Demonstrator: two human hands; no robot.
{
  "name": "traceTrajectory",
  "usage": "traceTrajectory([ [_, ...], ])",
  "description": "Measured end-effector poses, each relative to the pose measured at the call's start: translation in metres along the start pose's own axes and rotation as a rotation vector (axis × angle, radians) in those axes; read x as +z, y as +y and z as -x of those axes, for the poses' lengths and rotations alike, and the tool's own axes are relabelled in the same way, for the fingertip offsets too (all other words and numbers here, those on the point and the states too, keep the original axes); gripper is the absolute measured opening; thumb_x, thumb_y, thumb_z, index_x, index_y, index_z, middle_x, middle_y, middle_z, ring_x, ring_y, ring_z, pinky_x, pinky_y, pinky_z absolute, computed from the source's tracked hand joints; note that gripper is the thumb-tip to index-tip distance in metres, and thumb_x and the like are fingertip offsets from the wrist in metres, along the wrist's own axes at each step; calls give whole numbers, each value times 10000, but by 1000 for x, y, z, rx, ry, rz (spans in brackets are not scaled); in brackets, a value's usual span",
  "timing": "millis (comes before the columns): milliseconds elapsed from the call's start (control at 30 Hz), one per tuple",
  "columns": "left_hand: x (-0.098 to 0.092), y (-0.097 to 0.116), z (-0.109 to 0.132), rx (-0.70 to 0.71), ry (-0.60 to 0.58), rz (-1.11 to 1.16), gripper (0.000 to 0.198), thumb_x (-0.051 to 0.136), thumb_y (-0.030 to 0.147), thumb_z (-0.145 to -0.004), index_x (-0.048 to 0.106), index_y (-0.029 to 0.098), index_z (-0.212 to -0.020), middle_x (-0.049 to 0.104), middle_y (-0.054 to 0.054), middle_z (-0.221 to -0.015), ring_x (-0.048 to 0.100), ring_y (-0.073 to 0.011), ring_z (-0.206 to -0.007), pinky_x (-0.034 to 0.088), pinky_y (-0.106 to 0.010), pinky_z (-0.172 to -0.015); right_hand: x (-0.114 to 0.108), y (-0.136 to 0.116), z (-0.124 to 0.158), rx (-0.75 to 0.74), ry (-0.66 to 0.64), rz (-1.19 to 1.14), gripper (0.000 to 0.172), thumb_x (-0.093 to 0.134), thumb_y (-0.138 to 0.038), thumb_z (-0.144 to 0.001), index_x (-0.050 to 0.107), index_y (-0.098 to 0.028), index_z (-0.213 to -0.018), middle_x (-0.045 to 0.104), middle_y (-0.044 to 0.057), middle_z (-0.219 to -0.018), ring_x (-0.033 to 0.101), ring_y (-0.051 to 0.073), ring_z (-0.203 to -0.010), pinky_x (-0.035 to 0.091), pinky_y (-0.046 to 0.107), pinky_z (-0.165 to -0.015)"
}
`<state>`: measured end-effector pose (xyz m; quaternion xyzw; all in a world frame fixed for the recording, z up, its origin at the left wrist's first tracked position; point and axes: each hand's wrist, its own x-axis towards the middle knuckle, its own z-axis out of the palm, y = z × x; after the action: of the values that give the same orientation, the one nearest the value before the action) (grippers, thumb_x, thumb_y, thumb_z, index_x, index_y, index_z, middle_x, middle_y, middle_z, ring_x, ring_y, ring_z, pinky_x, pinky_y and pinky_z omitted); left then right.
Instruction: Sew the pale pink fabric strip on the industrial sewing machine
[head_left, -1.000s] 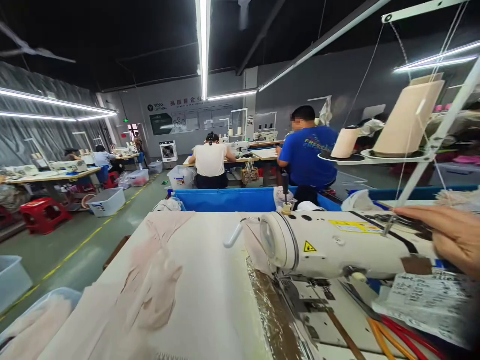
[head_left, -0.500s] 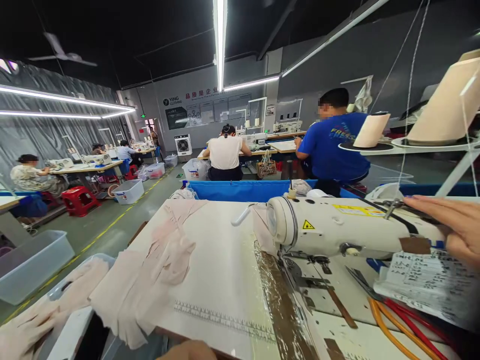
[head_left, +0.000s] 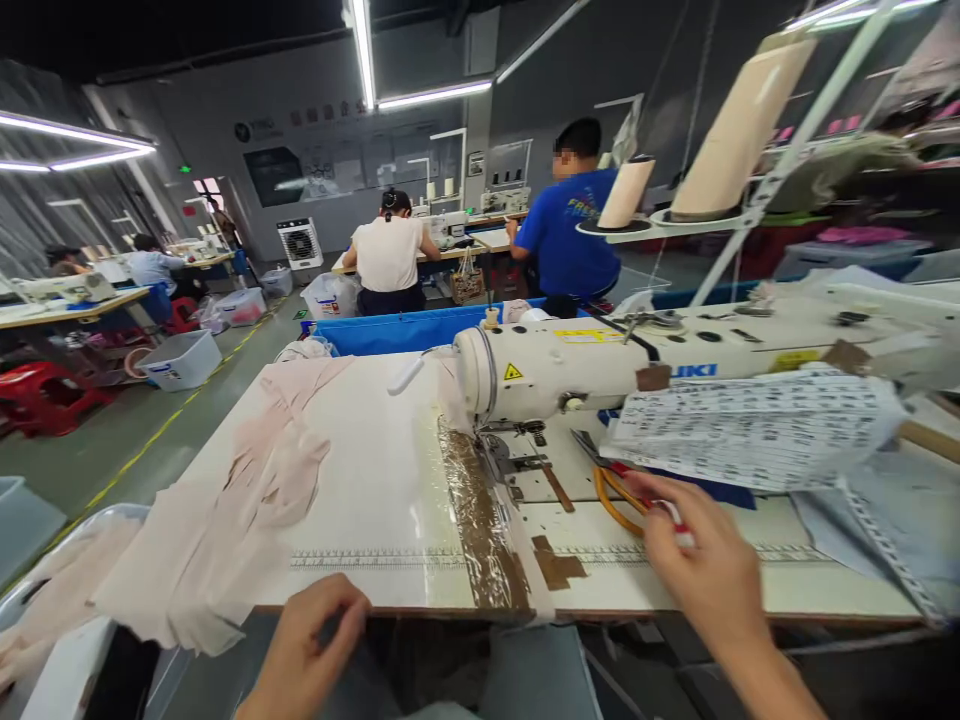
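Note:
My right hand [head_left: 709,560] is closed at the red part of a pair of scissors [head_left: 619,500] with orange and red handles. A small red-and-white piece shows between its fingers; the rest of the grip is hidden. The dark blades point toward the white sewing machine [head_left: 517,370]. My left hand [head_left: 311,635] hovers by the front edge of the table [head_left: 375,470], fingers curled and thumb near the index finger, nothing visible in it. To its left, pale pink fabric pieces [head_left: 277,460] lie heaped and hang over the edge.
Printed paper sheets [head_left: 750,425] lie against the machine. Cone threads [head_left: 739,130] stand on a rack behind it. A blue fabric trough [head_left: 420,330] runs along the table's back. Co-workers sit at machines beyond, one in a blue shirt [head_left: 574,235]. Plastic bins [head_left: 180,360] stand on the floor.
My view has swung right. My right hand has come down from the top of the machine to the scissors. More of my left hand now shows at the table edge.

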<state>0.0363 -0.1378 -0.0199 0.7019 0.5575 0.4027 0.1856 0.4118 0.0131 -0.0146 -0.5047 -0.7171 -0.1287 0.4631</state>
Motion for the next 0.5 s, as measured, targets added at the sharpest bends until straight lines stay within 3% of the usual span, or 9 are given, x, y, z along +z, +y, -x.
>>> traceTrajectory([
  [167,-24,-37,-15,-78,273,-197,196,513,359,-910,629,207,-865,667,-47,-875,639,-194,-851,515,-265,-729,24,-9,2,-8,-168,0,267,391,-290,-904,621,-186,-989,707,105,-962,676,272,-909,551,385,-751],
  [267,-38,-61,-23,-106,370,-356,246,494,383,-891,629,195,-973,666,-88,-990,616,-248,-963,510,-367,-840,41,-18,-3,23,-334,107,395,383,-420,-926,632,-157,-1083,670,146,-990,683,323,-824,536,405,-573],
  [367,-48,-79,-37,-180,340,-548,310,480,353,-870,596,174,-1095,641,-119,-1094,573,-285,-1044,480,-428,-881,59,-23,-7,27,-490,286,500,307,-438,-936,622,-129,-1171,636,168,-938,668,336,-703,432,370,-390],
  [433,-51,-83,-49,-263,265,-677,318,499,307,-852,590,159,-1118,631,-129,-1104,549,-299,-1056,464,-437,-874,69,-21,-7,10,-514,317,485,281,-369,-930,635,-122,-1151,625,174,-913,655,327,-648,399,375,-370],
  [500,-52,-83,-61,-317,207,-754,228,504,253,-846,629,153,-1009,644,-124,-1003,548,-302,-1003,449,-434,-850,74,-16,-5,28,-485,238,445,292,-336,-914,665,-159,-1081,619,176,-885,654,337,-643,418,411,-404],
])
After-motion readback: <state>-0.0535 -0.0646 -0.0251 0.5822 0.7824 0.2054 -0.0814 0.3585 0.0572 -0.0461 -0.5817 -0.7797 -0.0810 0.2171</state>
